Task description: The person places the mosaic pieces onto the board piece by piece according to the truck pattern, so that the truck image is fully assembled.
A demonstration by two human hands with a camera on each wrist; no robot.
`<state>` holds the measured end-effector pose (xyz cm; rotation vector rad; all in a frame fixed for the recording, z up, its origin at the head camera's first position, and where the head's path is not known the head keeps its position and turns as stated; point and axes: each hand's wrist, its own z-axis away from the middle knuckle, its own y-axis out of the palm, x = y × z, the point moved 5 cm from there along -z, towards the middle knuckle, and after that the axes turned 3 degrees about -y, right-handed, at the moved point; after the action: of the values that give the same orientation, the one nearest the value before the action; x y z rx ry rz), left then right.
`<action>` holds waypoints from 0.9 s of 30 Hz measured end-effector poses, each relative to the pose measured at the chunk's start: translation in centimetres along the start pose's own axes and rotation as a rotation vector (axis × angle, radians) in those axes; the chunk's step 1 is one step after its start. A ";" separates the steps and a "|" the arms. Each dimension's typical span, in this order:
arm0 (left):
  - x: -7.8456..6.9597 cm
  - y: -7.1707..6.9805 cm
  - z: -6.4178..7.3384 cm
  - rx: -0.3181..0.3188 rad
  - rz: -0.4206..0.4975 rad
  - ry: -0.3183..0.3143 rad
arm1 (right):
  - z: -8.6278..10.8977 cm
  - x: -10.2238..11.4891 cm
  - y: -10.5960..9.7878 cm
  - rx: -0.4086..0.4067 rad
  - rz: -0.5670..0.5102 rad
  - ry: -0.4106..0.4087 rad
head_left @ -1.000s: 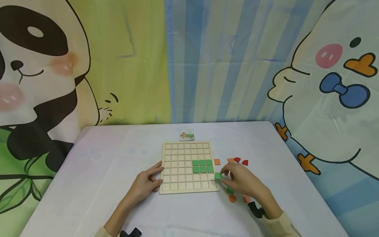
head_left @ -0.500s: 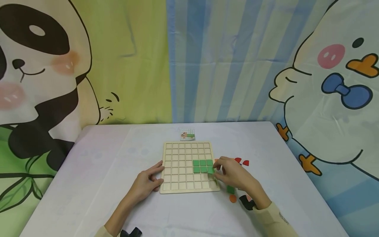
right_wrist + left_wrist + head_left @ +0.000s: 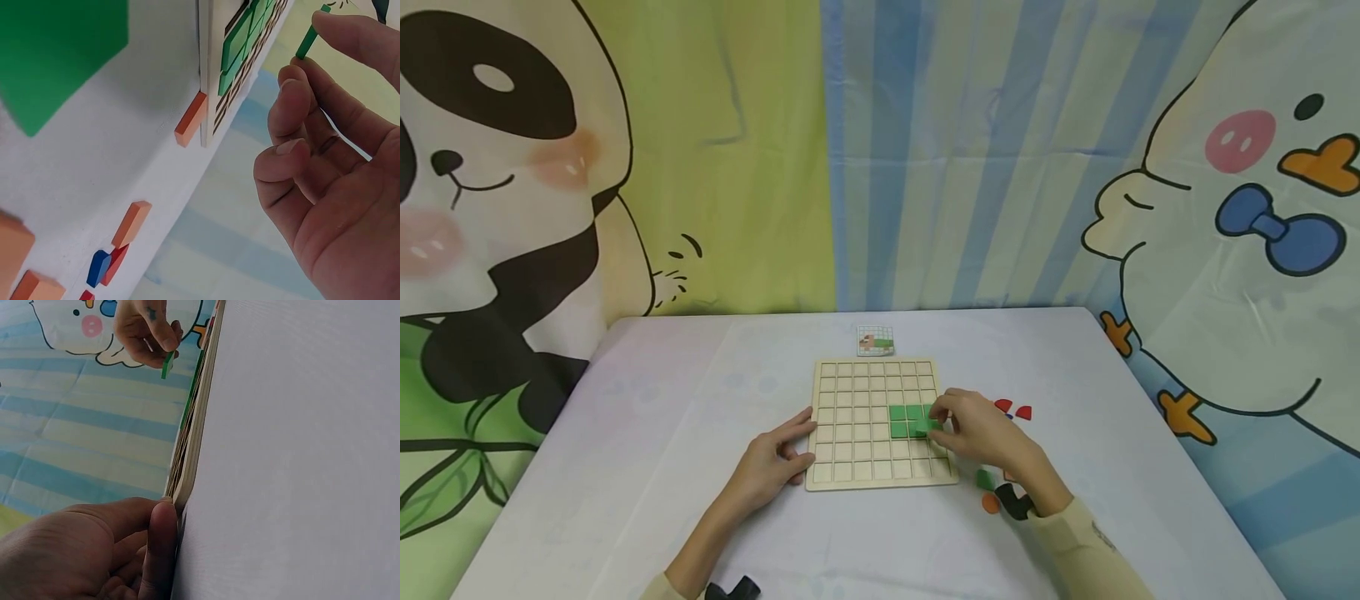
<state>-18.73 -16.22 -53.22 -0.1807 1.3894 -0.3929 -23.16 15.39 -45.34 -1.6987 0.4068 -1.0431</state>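
On the white table lies a square wooden grid board (image 3: 850,458), with a block of green square tiles (image 3: 898,429) set in its right-hand cells. My right hand (image 3: 973,425) pinches one more green square tile (image 3: 312,34) between thumb and forefinger. In the right wrist view that tile is seen edge-on; in the head view it overlaps the green block and is tilted. At the board's left side, my left hand (image 3: 771,458) rests thumb and forefinger against the edge, the thumb nearer the front corner. The right hand hides part of the board's right edge.
Behind the board sits a small picture card (image 3: 875,341). To the right lie red pieces (image 3: 1024,412), a green piece (image 3: 984,479) and an orange disc (image 3: 991,503). The right wrist view also shows a blue piece (image 3: 98,269) and an orange block (image 3: 190,119) beside the board.
My right hand has carried the green tile leftward from beside the board to over the green block. The left hand has stayed at the board's left edge.
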 end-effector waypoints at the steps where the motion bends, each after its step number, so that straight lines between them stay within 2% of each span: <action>1: 0.0 0.0 0.0 0.000 0.002 0.000 | -0.1 0.1 0.0 0.000 -0.001 -0.003; 18: -0.1 -0.1 0.1 0.011 0.001 0.000 | -3.2 1.5 0.7 0.021 0.060 0.010; 27: 0.1 0.0 0.0 0.007 0.001 0.002 | -4.7 1.6 1.8 0.067 0.023 0.060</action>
<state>-18.70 -16.25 -53.27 -0.1736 1.3895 -0.3972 -25.64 10.70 -45.93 -1.6034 0.4240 -1.0813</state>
